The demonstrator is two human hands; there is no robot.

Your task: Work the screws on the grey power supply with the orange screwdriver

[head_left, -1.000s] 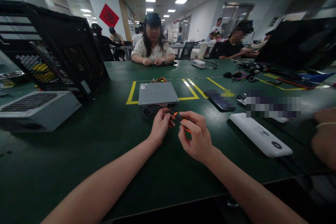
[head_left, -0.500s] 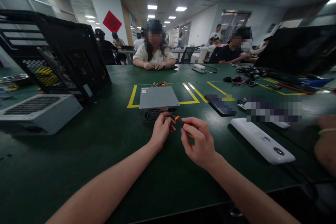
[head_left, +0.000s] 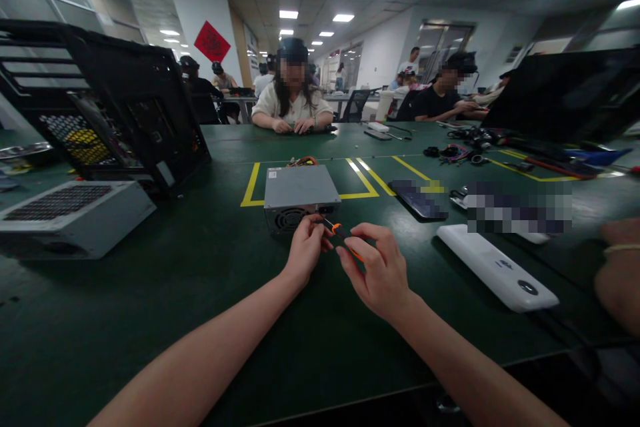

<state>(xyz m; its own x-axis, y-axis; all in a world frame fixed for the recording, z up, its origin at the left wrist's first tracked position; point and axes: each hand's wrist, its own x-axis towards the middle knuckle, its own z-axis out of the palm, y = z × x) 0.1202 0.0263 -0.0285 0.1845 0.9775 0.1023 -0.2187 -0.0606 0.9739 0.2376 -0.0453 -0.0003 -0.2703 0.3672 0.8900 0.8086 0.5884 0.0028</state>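
Note:
A grey power supply (head_left: 303, 185) stands on the green table, its fan grille (head_left: 289, 220) and socket side facing me. My right hand (head_left: 377, 270) is closed on the handle of an orange-and-black screwdriver (head_left: 341, 232), whose shaft points up and left at the power supply's near face. My left hand (head_left: 306, 247) is at that face, thumb and fingers pinched together by the screwdriver's tip. What the pinch holds, if anything, is hidden. Coloured cables (head_left: 303, 161) show behind the power supply.
An open black computer case (head_left: 173, 113) and a second power supply (head_left: 80, 213) stand left. Right lie a dark phone (head_left: 417, 199), a white power bank (head_left: 495, 267) and bundled cables (head_left: 457, 153). A person (head_left: 293, 97) sits opposite; another person's arm (head_left: 620, 267) rests at right.
The fingers of my right hand have shifted on the screwdriver's handle, and the hand sits slightly further left. More of the shaft shows. My left hand stays by the power supply.

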